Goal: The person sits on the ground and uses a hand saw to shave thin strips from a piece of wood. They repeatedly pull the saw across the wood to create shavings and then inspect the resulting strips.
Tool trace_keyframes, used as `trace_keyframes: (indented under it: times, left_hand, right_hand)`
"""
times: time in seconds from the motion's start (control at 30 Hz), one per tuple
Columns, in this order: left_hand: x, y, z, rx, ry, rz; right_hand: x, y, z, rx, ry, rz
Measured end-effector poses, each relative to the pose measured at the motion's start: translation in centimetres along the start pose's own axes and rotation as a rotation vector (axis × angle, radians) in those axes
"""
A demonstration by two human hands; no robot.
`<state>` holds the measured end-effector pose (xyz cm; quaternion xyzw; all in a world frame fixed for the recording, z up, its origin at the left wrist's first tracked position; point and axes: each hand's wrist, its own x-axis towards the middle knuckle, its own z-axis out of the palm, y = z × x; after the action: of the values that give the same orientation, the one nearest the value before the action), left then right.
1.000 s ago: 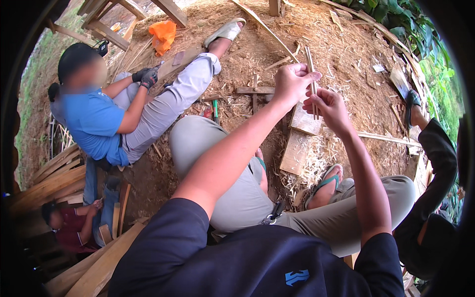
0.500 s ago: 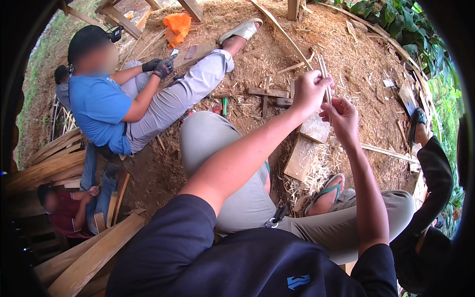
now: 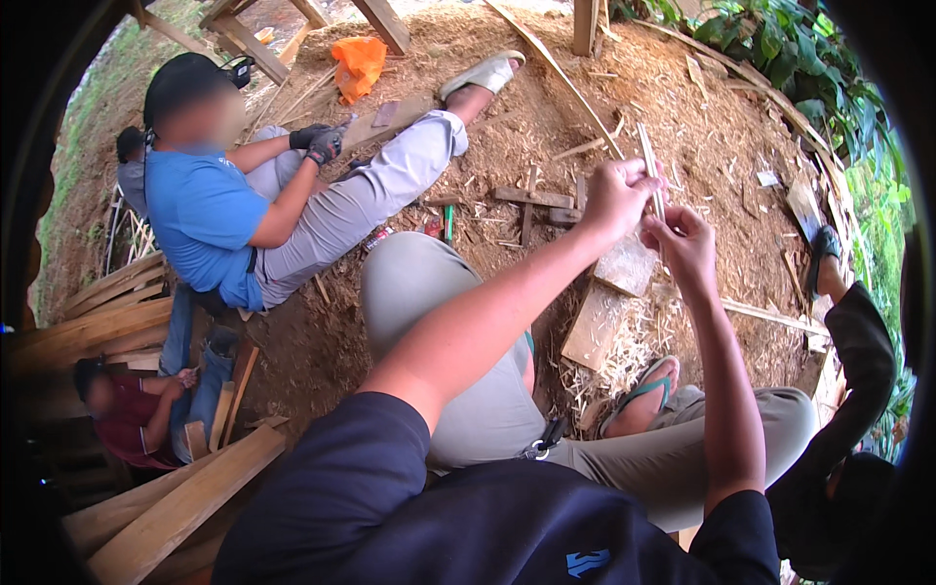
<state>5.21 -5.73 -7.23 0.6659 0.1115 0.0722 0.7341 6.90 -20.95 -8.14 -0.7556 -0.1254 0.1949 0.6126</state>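
Observation:
Thin pale wooden sticks [image 3: 647, 146] stand up between my two hands, side by side and leaning a little left at the top. My left hand [image 3: 622, 203] pinches them around the middle. Just below and to the right, my right hand [image 3: 686, 246] is closed on their lower part with thumb and fingers. Fingers cover much of the sticks, so their lower ends are hard to see. Beneath my hands lie a pale wood block [image 3: 625, 263] and a thicker wooden piece [image 3: 593, 327] on the ground, with shavings around them.
At left, a person in a blue shirt [image 3: 200, 200] works with gloved hands [image 3: 324, 146]. An orange bag [image 3: 358, 70] lies beyond. Crossed wood pieces [image 3: 531, 197] and a green object [image 3: 448, 222] rest ahead. Planks [image 3: 185, 497] pile at lower left; another person's dark sleeve [image 3: 860, 336] shows right.
The whole view has shifted slightly. Both hands still grip the sticks in nearly the same place, and the sticks' upper ends look closer together.

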Motion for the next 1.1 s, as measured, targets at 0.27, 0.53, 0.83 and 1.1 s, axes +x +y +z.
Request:
trace_keyframes:
  times: [0.27,0.53,0.83,1.1]
  left_hand:
    - [0.1,0.0,-0.4,-0.007,-0.010,0.018]
    - [-0.9,0.9,-0.4,0.065,-0.006,0.017]
    - [-0.8,0.9,-0.4,0.214,0.113,0.096]
    - [-0.9,1.6,0.0,0.079,0.000,0.023]
  right_hand:
    - [0.2,1.6,-0.3,0.003,-0.066,-0.107]
    - [-0.3,0.4,-0.5,0.140,-0.278,0.047]
    - [-0.7,0.0,0.3,0.042,0.021,-0.057]
    - [-0.9,-0.7,0.0,0.042,-0.107,-0.012]
